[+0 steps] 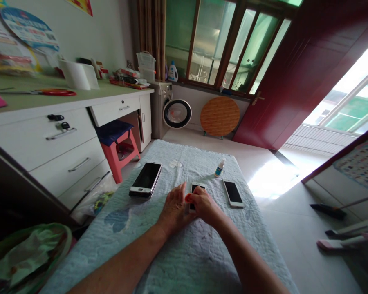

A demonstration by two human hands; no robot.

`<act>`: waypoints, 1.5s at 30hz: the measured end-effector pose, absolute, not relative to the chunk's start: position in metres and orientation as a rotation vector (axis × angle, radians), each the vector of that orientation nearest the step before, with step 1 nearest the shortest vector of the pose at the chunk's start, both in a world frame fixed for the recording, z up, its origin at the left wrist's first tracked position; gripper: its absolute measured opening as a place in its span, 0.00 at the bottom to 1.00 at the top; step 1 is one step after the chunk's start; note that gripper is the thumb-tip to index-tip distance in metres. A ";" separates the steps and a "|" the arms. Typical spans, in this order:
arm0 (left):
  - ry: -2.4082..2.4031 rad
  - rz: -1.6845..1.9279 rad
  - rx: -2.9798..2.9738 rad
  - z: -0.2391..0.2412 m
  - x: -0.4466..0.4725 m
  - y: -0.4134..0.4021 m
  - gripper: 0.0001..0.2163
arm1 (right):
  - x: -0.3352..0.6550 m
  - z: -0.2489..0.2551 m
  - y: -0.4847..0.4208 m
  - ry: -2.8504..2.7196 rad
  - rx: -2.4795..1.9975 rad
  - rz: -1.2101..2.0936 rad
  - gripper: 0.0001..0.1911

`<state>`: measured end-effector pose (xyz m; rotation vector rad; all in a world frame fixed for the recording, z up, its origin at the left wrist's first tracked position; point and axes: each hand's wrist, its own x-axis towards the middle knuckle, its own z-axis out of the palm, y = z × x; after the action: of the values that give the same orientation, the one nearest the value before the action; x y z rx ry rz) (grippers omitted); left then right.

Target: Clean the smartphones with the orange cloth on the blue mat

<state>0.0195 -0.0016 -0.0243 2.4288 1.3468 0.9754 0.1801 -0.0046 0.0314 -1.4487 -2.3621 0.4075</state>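
Both hands meet on a small phone [197, 187]. The left hand [174, 204] and the right hand [204, 204] are curled close together, and a small red thing [188, 198] sits between their fingers. I cannot tell which hand holds it. It looks like screen rubbing; going on would need the phone held still. Both arms reach straight out, low over the blue cloth [184, 253] on the counter. Left of the small phone lies a big phone [146, 179], right of it a white phone [233, 193], behind it a little bottle [220, 168].

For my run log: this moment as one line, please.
left hand: at middle phone | right hand: on middle phone | between hands: small red item | nearby: large phone, white phone, small bottle
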 end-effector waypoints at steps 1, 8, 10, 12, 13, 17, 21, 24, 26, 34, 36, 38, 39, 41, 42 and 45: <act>1.345 0.993 2.438 -0.025 0.019 -0.002 0.47 | 0.181 0.030 0.001 -2.331 -1.473 0.345 0.09; 1.321 0.830 2.546 -0.004 0.020 -0.009 0.26 | 0.180 0.025 0.038 -2.384 -1.528 0.245 0.11; 1.241 0.762 2.578 0.003 0.021 -0.010 0.23 | 0.179 0.026 0.046 -2.399 -1.572 0.227 0.12; 1.160 0.709 2.590 0.007 0.022 -0.010 0.18 | 0.179 0.027 0.054 -2.415 -1.606 0.212 0.13; 1.143 0.693 2.587 0.008 0.023 -0.010 0.17 | 0.179 0.028 0.057 -2.422 -1.624 0.208 0.14; 1.172 0.671 2.557 0.009 0.025 -0.009 0.16 | 0.182 0.032 0.068 -2.445 -1.718 0.207 0.16; 1.163 0.679 2.529 0.011 0.025 -0.010 0.16 | 0.189 0.030 0.075 -2.393 -1.857 0.205 0.17; 1.150 0.709 2.518 0.011 0.025 -0.010 0.16 | 0.198 0.027 0.076 -2.348 -1.930 0.196 0.16; 1.141 0.716 2.517 0.011 0.024 -0.010 0.16 | 0.205 0.025 0.074 -2.311 -1.981 0.192 0.15; 1.102 0.693 2.522 0.012 0.024 -0.009 0.15 | 0.221 0.021 0.054 -2.119 -2.137 0.153 0.16; 1.100 0.698 2.518 0.012 0.025 -0.009 0.15 | 0.220 0.023 0.048 -2.101 -2.137 0.171 0.16; 1.107 0.703 2.515 0.012 0.025 -0.008 0.16 | 0.218 0.027 0.041 -2.105 -2.113 0.207 0.15; 1.115 0.705 2.513 0.011 0.025 -0.008 0.16 | 0.217 0.029 0.037 -2.110 -2.096 0.228 0.15; 1.127 0.696 2.514 0.009 0.026 -0.008 0.16 | 0.216 0.034 0.028 -2.120 -2.063 0.267 0.14; 1.132 0.686 2.517 0.008 0.026 -0.008 0.16 | 0.215 0.037 0.022 -2.126 -2.049 0.283 0.13; 1.149 0.671 2.532 0.005 0.026 -0.007 0.16 | 0.215 0.042 0.006 -2.151 -1.994 0.397 0.13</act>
<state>0.0260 -0.0072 0.0050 2.5317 1.1494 0.6706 0.2148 0.0058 0.0421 -1.9942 -2.1514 0.3971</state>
